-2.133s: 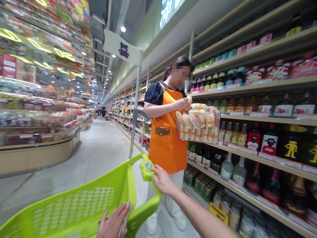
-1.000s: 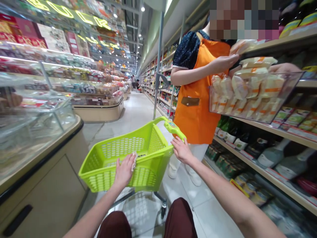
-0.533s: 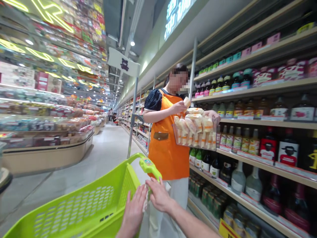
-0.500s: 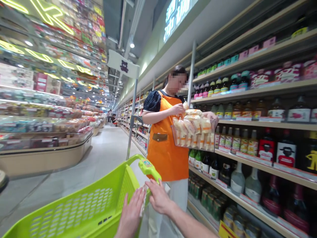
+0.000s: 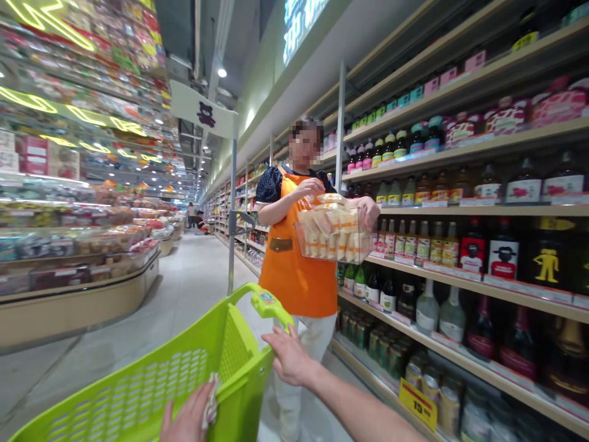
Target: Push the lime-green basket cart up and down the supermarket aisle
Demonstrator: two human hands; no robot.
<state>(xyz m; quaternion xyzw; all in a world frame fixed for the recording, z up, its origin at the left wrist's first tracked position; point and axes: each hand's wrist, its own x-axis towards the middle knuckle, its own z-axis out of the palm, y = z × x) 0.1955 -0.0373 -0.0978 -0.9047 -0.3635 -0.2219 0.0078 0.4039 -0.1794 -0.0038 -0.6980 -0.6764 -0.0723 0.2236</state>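
A bright green plastic shopping cart (image 5: 151, 368) fills the lower left, with perforated sides. My left hand (image 5: 186, 417) is low on its near rim, partly cut off by the bottom of the picture. Pressed under its fingers is a crumpled, pale patterned cloth (image 5: 211, 402), which touches the rim. Farther along, my right hand (image 5: 291, 357) grips the cart's corner below the end of the green handle (image 5: 269, 305); part of its fingers is hidden behind the corner.
Facing me beyond the cart, a person in an orange apron (image 5: 299, 276) holds a clear bin (image 5: 334, 236) of wrapped packs. Shelves of bottles and cans (image 5: 427, 239) line the right. A flag pole (image 5: 232, 215) stands behind the cart; a display counter (image 5: 83, 313) curves at left.
My left hand has slid the cloth along the rim toward me and to the left. My right hand stays at the corner. The person's raised hand has shifted above the bin.
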